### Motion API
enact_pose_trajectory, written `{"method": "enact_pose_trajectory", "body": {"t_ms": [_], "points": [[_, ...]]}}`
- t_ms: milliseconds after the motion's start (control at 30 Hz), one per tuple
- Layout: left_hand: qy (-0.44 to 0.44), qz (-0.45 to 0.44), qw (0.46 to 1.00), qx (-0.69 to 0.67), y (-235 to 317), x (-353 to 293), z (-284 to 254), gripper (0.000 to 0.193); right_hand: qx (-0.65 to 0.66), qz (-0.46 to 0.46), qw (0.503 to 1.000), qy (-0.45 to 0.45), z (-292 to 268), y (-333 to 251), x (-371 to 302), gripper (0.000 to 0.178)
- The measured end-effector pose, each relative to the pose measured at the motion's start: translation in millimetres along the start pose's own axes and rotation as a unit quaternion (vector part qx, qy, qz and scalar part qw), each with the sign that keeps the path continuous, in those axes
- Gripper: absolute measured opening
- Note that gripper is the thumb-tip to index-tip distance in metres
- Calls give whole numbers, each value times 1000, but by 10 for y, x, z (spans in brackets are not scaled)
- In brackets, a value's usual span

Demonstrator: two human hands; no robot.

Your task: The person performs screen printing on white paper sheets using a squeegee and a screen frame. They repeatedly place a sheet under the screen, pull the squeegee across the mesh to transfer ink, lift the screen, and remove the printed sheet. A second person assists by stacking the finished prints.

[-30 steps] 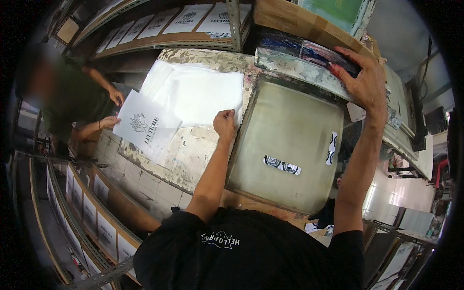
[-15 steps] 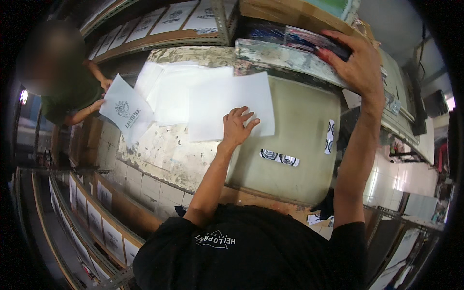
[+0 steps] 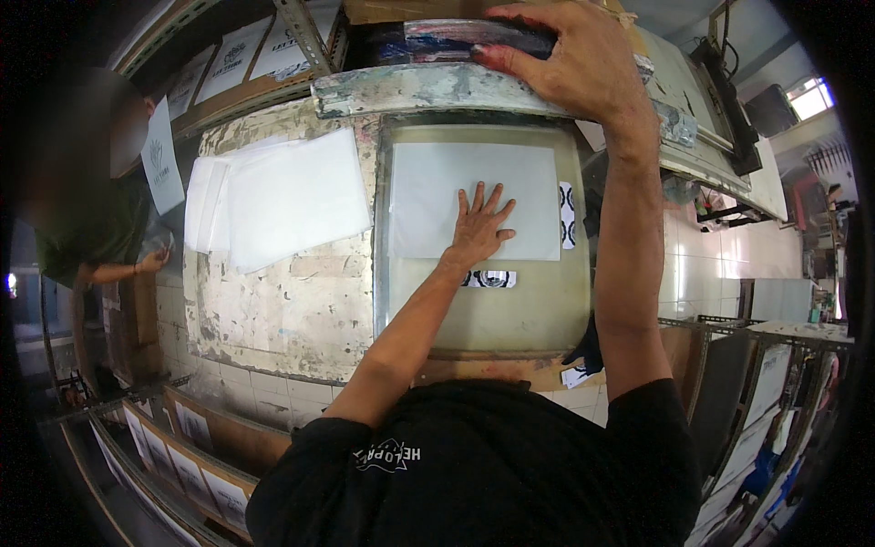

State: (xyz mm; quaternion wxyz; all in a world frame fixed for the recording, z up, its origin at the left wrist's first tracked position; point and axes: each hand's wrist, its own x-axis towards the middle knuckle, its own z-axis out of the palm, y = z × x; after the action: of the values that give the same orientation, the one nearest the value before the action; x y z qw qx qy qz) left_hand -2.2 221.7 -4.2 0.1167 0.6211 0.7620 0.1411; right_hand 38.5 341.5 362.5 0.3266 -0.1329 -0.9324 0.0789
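On the grey-green board (image 3: 483, 319), the white sheet (image 3: 424, 196) is lying flat, approx. square to its edges. From my side I'm seeing the L. hand (image 3: 478, 228) resting on it palm down, fingers apart, clamping nothing; the R. hand (image 3: 583, 68) is gripping the ink-smeared bar (image 3: 447, 36), thumb and fingers on opp. sides. Caution: if the L. hand is pressing unevenly, the sheet may be skewing, i.e. overlapping the right-side strip (image 3: 567, 217) or the lower strip (image 3: 492, 279). If the red-stained thumb (image 3: 497, 57) is touching the sheet, colour may be transferring. Appearance: sheet is showing plain white, straight edges, no visible creases; its ctr. is hiding under the L. hand, so cond. there is unconfirmed.
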Motion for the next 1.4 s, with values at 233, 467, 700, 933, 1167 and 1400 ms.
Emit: {"method": "enact_pose_trajectory", "body": {"t_ms": [233,467,700,933,1167,1400], "points": [[21,22,999,-20,117,-246,96,61,34,38,998,-49,-20,16,61,44],[1,36,999,-39,108,-377,-52,63,32,37,998,-50,21,-27,20,47],[442,-39,714,-541,8,-866,-1227,111,5,-14,1000,-18,287,-30,-664,45],[308,-210,754,-541,-361,-1885,-718,98,89,46,993,-57,858,-361,-1837,44],[353,-163,908,-156,-533,-2142,-91,89,-14,64,958,-280,1697,-283,-2588,69],[330,-184,918,-121,-480,-2191,-151,87,-29,99,970,-218,2260,376,-2227,82]]}}
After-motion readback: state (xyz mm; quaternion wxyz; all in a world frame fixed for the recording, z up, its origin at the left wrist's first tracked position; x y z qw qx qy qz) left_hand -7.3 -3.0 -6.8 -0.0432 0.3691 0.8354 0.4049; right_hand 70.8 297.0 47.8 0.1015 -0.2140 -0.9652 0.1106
